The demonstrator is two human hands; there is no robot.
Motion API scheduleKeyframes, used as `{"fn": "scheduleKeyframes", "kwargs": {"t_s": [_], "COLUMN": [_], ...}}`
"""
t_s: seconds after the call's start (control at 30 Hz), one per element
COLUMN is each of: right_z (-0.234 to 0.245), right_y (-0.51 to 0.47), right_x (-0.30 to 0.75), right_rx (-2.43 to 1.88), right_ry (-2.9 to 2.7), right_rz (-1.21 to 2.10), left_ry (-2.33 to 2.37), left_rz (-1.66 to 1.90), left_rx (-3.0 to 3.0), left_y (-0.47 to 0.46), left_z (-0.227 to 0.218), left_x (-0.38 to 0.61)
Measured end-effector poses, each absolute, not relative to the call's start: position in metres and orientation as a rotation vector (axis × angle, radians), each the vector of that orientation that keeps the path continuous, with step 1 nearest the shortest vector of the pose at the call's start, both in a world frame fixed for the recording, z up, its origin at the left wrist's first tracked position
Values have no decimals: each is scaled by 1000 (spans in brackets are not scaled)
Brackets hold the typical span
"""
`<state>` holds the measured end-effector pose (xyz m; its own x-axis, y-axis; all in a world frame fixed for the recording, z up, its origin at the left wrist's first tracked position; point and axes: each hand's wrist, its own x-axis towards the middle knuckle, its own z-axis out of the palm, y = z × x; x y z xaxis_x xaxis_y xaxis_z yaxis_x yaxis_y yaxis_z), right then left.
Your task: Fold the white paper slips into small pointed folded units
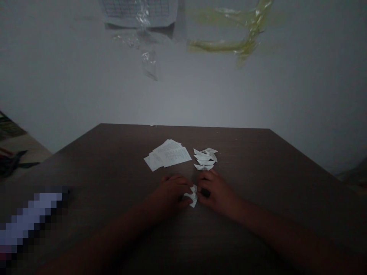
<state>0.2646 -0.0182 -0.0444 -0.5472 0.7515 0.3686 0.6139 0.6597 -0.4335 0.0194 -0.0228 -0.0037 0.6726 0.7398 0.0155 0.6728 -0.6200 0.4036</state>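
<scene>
The left hand [169, 193] and right hand [216, 193] pinched one folded slip [192, 196] between them at the near middle of the table [243, 152]. Farther away lay two piles: about three loose sheets [168, 154] on the left, about five folded slips [205, 158] on the right.

White paper on a dark brown table [252, 160]

The table has faint streaky wood grain. At centre, the paper sheets [169, 153] are white with rows of small black print; the paper scraps [205, 157] just right of them are white with dark print lines, and the folded slip [193, 195] below is mostly white. The wall [86, 95] is pale grey, the grid sheet [136, 8] at top is grey with darker lines, and the tape [252, 34] at upper right is yellow-green. The pixelated patch [31, 221] at lower left is lilac-white and black.
</scene>
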Motion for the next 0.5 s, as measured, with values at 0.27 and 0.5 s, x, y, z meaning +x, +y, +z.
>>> {"fn": "scheduleKeyframes", "kwargs": {"t_s": [0.27, 0.5], "right_z": [-43, -49], "right_y": [-16, -34], "right_x": [266, 258], "right_rx": [-1187, -1113], "right_ry": [-2314, -2300], "right_rz": [298, 401], "left_ry": [1156, 1114], "left_rz": [224, 251], "left_rx": [2485, 2539], "left_y": [-25, -26], "left_z": [4, 3], "left_x": [21, 19]}}
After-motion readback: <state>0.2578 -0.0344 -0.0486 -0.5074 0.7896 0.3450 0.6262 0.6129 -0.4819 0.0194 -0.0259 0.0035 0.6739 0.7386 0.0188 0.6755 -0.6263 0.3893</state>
